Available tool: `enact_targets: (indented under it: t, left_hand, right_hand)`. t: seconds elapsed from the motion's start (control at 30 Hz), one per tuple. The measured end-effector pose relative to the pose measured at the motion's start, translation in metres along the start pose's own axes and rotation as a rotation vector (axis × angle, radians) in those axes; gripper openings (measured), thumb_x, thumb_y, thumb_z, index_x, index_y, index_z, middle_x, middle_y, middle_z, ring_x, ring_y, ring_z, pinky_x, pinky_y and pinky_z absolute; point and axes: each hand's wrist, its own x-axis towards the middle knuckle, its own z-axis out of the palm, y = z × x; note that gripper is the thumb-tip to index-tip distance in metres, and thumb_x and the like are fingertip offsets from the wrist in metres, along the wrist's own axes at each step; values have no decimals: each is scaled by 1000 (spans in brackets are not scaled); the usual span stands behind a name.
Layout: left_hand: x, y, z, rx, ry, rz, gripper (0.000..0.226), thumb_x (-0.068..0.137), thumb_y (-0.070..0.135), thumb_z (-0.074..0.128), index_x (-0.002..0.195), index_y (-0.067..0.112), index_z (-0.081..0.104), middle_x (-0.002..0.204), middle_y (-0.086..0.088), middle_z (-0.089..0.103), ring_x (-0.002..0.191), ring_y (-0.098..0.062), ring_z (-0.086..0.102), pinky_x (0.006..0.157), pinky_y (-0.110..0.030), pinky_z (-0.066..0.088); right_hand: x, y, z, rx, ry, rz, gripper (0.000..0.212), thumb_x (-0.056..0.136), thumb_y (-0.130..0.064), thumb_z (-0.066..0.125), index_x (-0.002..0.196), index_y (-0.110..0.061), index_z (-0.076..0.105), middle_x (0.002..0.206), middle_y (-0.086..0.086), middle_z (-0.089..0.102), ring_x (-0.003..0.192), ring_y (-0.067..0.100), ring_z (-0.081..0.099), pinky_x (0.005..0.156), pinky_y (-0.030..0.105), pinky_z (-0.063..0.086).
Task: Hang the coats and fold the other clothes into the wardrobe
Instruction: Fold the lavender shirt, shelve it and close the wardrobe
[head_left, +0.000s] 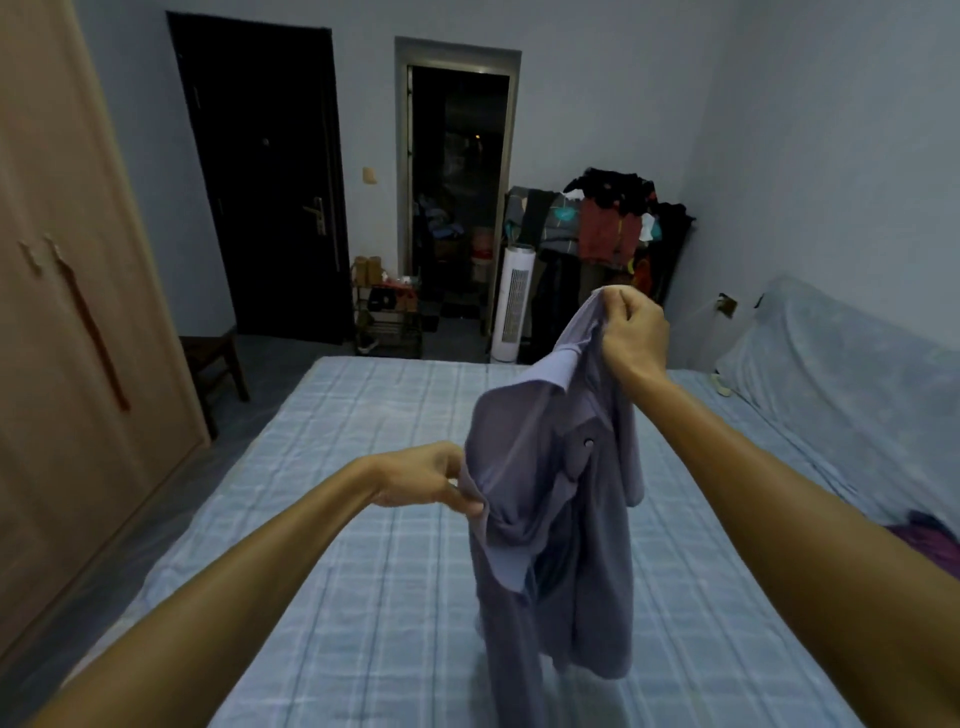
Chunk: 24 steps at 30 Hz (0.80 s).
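Head view: the purple-grey shirt (550, 493) hangs in the air over the bed (363, 597), right of centre. Its long axis runs almost straight down from the collar end to the hem. The right hand (636, 332) is up high, fingers curled tight round a bunch of fabric at the top. The left hand (426, 480) sits lower and further left, pinching the shirt's side edge between thumb and fingers. So the garment hangs between the hands, slung mostly from the right one. I'd judge the coming move is laying it flat on the bed to fold; the left hand is nearer the mattress. The wardrobe (78, 312) stands shut on the far left, well apart from the shirt.
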Motion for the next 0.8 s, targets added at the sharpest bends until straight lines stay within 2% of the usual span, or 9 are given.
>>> enact_targets:
  t: [0.1,0.2,0.33,0.4,0.47,0.57,0.67,0.73,0.8]
  left_hand:
    - [7,-8,-4,-201,231,50,12,86,0,64,94,7,69,88,0,73,87,-11,68,75,-22,52]
    - [16,-10,-11,-371,598,114,12,89,9,62,97,18,66,83,7,73,83,-14,66,66,-21,53]
    - [21,6,-30,-181,962,145,8,89,26,64,81,27,64,76,10,67,71,-3,58,60,-19,47]
    - [20,15,-40,-73,939,149,4,85,28,61,81,26,61,81,7,63,73,-4,55,64,-25,45]
    - [18,24,-48,-51,900,126,13,75,14,48,85,19,54,83,4,55,74,-9,49,63,-28,38]
    - [8,34,-52,28,844,30,33,68,-3,40,98,12,41,90,-4,46,77,-19,44,59,-32,35]
    - [-4,45,-44,152,765,-7,47,57,5,39,103,15,36,92,-4,43,79,-20,47,61,-36,41]
    - [-10,49,-36,211,718,-32,53,54,6,39,105,20,36,98,0,44,89,-20,50,65,-36,46]
    - [-17,50,-30,285,675,-79,57,53,7,41,107,25,37,108,-1,45,101,-21,51,72,-37,50]
  right_hand:
    - [2,6,-10,-70,22,7,31,100,-27,39,91,-17,67,85,-6,63,80,13,56,67,29,40]
    - [1,14,-27,-152,59,41,35,100,-34,36,74,-19,53,72,-3,57,72,20,54,63,37,39]
    - [-14,25,-56,-330,-14,-52,38,98,-40,38,74,-15,55,71,0,60,70,23,56,60,32,36]
    - [-25,31,-72,-349,-121,-179,37,92,-52,44,90,-20,63,80,-1,65,75,17,59,63,30,41]
    - [-32,41,-87,-431,-275,-323,54,81,-67,48,115,-27,59,89,0,61,76,16,57,66,31,46]
    - [-42,56,-96,-554,-395,-481,64,77,-61,63,131,-28,52,87,-1,43,67,17,48,60,30,44]
    - [-52,69,-91,-492,-368,-613,32,87,-45,57,102,-22,72,73,-1,43,57,20,46,51,30,37]
    - [-56,75,-88,-459,-356,-553,44,89,-49,43,83,-16,72,69,2,54,60,24,53,52,33,39]
    - [-59,79,-88,-389,-336,-423,45,92,-44,44,72,-9,63,69,4,58,64,22,53,58,35,41]
